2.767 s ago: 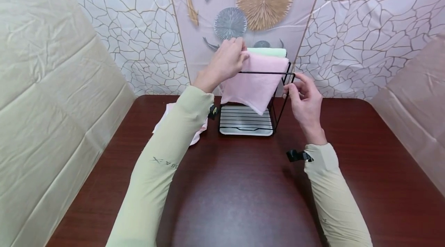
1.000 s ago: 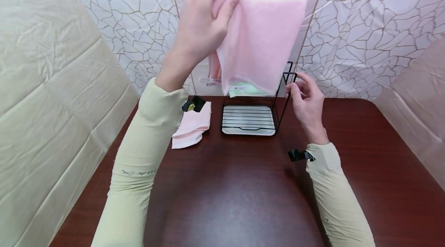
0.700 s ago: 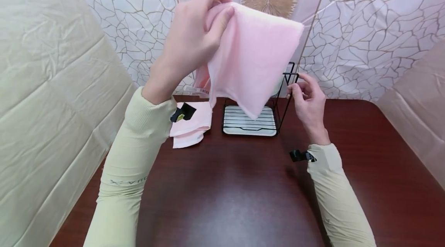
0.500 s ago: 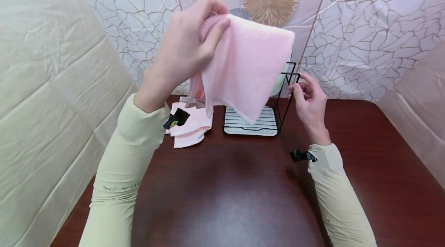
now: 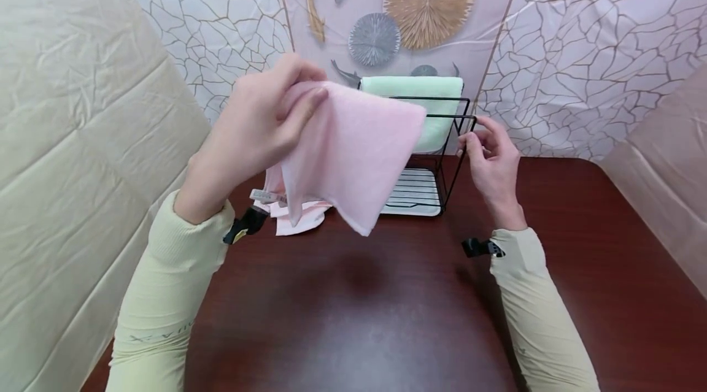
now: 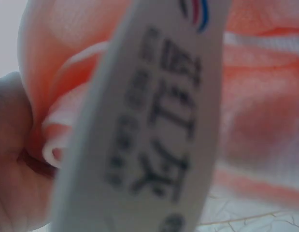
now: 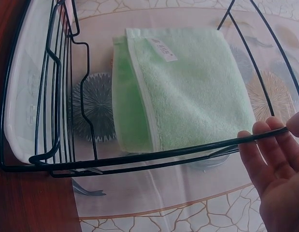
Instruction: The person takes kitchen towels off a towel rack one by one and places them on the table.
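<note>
My left hand (image 5: pixel 254 116) pinches a pink towel (image 5: pixel 359 140) by its upper edge, thumb in front, and the cloth hangs in the air left of a black wire rack (image 5: pixel 450 116). A white printed label (image 6: pixel 144 125) on this towel fills much of the left wrist view. With curled fingers and thumb, my right hand (image 5: pixel 491 165) grips the front right upright of the rack. Over the rack's back bar hangs a folded pale green towel (image 7: pixel 192 92). A second pink towel (image 5: pixel 302 223) lies on the table, mostly hidden behind the held one.
A white drip tray (image 5: pixel 414 211) sits in the rack's base under a wire grid. The dark red-brown table (image 5: pixel 353 318) reaches back to a patterned cloth wall (image 5: pixel 580 61). A pale fabric wall (image 5: pixel 66 153) stands at the left.
My left hand has lifted the pink towel off the rack, then brought it down and left, uncovering the green towel behind. The right hand keeps its grip on the rack.
</note>
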The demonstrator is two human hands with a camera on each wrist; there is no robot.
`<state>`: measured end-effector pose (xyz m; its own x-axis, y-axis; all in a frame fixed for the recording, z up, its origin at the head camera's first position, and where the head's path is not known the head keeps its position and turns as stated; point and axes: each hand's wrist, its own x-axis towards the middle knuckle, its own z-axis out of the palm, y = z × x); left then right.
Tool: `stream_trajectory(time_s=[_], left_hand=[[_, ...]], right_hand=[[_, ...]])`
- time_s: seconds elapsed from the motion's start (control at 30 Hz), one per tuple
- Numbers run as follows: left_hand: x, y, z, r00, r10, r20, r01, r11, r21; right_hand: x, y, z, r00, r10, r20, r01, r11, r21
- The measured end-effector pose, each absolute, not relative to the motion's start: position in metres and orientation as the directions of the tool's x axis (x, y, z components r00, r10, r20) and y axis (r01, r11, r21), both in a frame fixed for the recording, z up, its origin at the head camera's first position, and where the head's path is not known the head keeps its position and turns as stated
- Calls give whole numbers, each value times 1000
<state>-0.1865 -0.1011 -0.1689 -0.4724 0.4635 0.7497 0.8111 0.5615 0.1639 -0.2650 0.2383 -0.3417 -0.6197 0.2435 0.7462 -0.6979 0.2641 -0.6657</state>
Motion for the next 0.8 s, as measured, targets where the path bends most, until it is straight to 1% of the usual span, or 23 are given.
stream_trajectory(time_s=[0.2, 0.4, 0.57, 0.67, 0.8], left_hand=[[-178, -116, -187, -466, 521, 715, 811, 575, 109], [-171, -131, -205, -479, 564, 673, 817, 567, 107], [-170, -143, -222, -505, 588, 632, 820, 556, 138], [-169, -151, -233, -530, 600, 599, 811, 564, 153], [-165, -164, -249, -569, 610, 552, 793, 585, 171]], right_hand=[[-272, 242, -348, -616, 254, 746, -695, 271, -666], [-272, 242, -348, -602, 251, 758, -709, 268, -652], [-267, 240, -342, -591, 242, 769, -720, 271, -639], [-262, 237, -338, -592, 237, 771, -727, 256, -637], [-265, 238, -341, -594, 223, 773, -732, 250, -634]])
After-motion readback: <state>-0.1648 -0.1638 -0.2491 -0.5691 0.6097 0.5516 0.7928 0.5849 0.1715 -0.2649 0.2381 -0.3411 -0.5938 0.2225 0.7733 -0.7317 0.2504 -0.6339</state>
